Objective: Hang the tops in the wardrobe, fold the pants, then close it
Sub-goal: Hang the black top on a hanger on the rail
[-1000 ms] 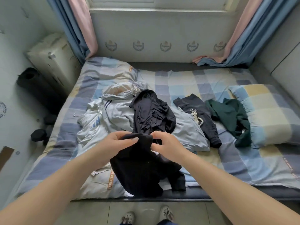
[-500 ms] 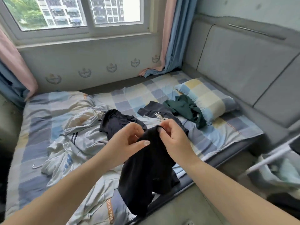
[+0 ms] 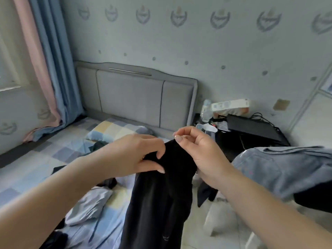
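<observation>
The bed (image 3: 59,159) carries several crumpled garments, so most of the hanging and folding looks undone, and no wardrobe shows in view. A black garment (image 3: 161,200) hangs in the air past the bed's edge, held by its top edge; whether it is a top or pants I cannot tell. The left hand (image 3: 136,157) and right hand (image 3: 195,151) both pinch that edge, fingers curled round the cloth.

Both hands, left (image 3: 136,155) and right (image 3: 199,153), pinch a black garment (image 3: 161,200) hanging beside the bed (image 3: 36,169).
</observation>
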Available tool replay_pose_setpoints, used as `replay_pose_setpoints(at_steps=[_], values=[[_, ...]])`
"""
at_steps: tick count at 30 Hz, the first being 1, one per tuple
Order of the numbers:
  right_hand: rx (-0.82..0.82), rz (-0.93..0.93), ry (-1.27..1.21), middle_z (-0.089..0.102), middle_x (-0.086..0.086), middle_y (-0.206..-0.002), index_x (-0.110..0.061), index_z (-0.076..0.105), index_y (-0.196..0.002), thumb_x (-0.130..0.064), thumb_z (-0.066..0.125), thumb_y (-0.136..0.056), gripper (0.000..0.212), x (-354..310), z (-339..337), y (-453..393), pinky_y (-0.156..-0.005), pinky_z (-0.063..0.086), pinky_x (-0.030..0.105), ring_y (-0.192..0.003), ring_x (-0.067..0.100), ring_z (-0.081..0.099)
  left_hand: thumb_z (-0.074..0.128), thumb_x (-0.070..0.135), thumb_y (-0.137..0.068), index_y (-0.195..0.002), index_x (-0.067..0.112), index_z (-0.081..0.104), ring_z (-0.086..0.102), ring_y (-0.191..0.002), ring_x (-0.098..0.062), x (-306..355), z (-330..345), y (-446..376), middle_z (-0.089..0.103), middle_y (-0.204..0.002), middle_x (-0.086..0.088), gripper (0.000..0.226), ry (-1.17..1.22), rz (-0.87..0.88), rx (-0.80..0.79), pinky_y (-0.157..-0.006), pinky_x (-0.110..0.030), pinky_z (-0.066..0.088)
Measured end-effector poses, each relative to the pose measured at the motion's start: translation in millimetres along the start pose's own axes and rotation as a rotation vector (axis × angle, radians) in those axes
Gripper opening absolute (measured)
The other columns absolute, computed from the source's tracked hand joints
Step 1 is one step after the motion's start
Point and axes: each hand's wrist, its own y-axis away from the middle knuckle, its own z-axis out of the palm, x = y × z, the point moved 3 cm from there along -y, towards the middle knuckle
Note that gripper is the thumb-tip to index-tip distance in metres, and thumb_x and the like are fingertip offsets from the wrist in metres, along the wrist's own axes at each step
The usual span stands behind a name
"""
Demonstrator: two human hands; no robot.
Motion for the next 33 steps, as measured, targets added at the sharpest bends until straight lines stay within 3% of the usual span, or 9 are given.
replay_pose_setpoints(at_steps=[2, 5, 8, 12, 16, 19, 23, 27, 33], values=[[0.057, 0.009, -0.029, 0.059, 0.000, -0.082, -0.026, 0.065, -0.082, -0.022, 0.061, -0.089, 0.009, -8.3, -34.9, 6.3, -0.084, 0.048, 0.025, -0.081, 0.007, 0.058, 0.048, 0.064, -0.083, -0.098, 0.039, 0.050, 0.048, -0.072, 0.010, 16.7, 7.1, -37.9, 0.047, -0.082, 0.026, 0.029, 0.055, 0.117, -0.023, -0.064, -0.004, 0.036], [0.196, -0.015, 0.020, 0.062, -0.001, -0.083, -0.034, 0.068, -0.075, -0.022, 0.062, -0.089, 0.019, -21.9, -123.5, 32.2, -0.090, 0.047, 0.036, -0.084, 0.012, 0.058, 0.053, 0.053, -0.084, -0.093, 0.036, 0.053, 0.044, -0.074, 0.021, 63.0, 34.5, -121.4, 0.042, -0.077, 0.028, 0.020, 0.089, 0.272, -0.114, -0.066, 0.003, 0.031], [0.323, -0.041, 0.078, 0.063, -0.007, -0.077, -0.034, 0.069, -0.075, -0.023, 0.063, -0.087, 0.018, -38.6, -198.0, 57.8, -0.090, 0.046, 0.037, -0.084, 0.012, 0.059, 0.057, 0.059, -0.077, -0.085, 0.037, 0.052, 0.047, -0.063, 0.008, 102.4, 56.1, -186.5, 0.045, -0.064, 0.020, 0.025, 0.160, 0.330, -0.078, -0.060, -0.003, 0.033], [0.450, -0.133, 0.149, 0.064, -0.013, -0.075, -0.027, 0.066, -0.080, -0.016, 0.066, -0.085, 0.012, -70.5, -292.0, 99.3, -0.087, 0.050, 0.028, -0.081, 0.006, 0.060, 0.072, 0.058, -0.063, -0.071, 0.045, 0.060, 0.037, -0.050, -0.003, 153.8, 95.1, -270.9, 0.046, -0.052, 0.007, 0.019, 0.605, 0.205, 0.084, -0.052, -0.013, 0.034], [0.517, -0.148, 0.352, 0.066, -0.015, -0.075, -0.033, 0.066, -0.075, -0.013, 0.068, -0.084, 0.022, -92.7, -362.8, 130.0, -0.075, 0.050, 0.022, -0.077, 0.004, 0.063, 0.083, 0.039, -0.067, -0.066, 0.032, 0.062, 0.039, -0.047, -0.005, 214.4, 132.9, -338.5, 0.047, -0.049, 0.010, 0.022, 0.966, 0.191, 0.174, -0.049, -0.014, 0.035], [0.629, -0.142, 0.460, 0.067, -0.009, -0.074, -0.037, 0.067, -0.075, -0.016, 0.069, -0.084, 0.023, -101.4, -405.5, 146.5, -0.067, 0.052, 0.020, -0.071, 0.007, 0.064, 0.072, 0.016, -0.071, -0.069, 0.012, 0.058, 0.045, -0.045, -0.003, 251.2, 156.3, -380.4, 0.053, -0.050, 0.006, 0.015, 1.191, 0.160, 0.221, -0.046, -0.011, 0.038], [0.798, -0.137, 0.536, 0.067, -0.003, -0.071, -0.037, 0.067, -0.074, -0.018, 0.069, -0.085, 0.022, -114.5, -460.2, 161.2, -0.057, 0.048, 0.018, -0.064, 0.006, 0.061, 0.072, 0.024, -0.067, -0.067, 0.018, 0.061, 0.054, -0.058, -0.014, 293.7, 184.1, -435.6, 0.056, -0.063, -0.013, 0.013, 1.347, 0.172, 0.212, -0.056, -0.021, 0.046], [0.990, -0.153, 0.634, 0.071, -0.007, -0.076, -0.037, 0.067, -0.072, -0.017, 0.069, -0.084, 0.024, -134.7, -522.9, 170.7, -0.067, 0.052, 0.020, -0.071, 0.006, 0.066, 0.067, 0.003, -0.082, -0.074, 0.010, 0.059, 0.061, -0.057, -0.006, 339.4, 204.1, -499.9, 0.065, -0.058, 0.005, 0.014, 1.447, 0.255, 0.187, -0.057, -0.016, 0.049], [1.217, -0.225, 0.724, 0.068, -0.006, -0.081, -0.026, 0.065, -0.075, -0.008, 0.067, -0.085, 0.020, -184.7, -600.4, 174.3, -0.072, 0.048, 0.015, -0.078, 0.004, 0.064, 0.066, 0.009, -0.086, -0.082, 0.013, 0.061, 0.063, -0.066, -0.007, 400.0, 207.7, -591.5, 0.068, -0.066, 0.001, 0.007, 1.583, 0.465, 0.121, -0.062, -0.016, 0.049]])
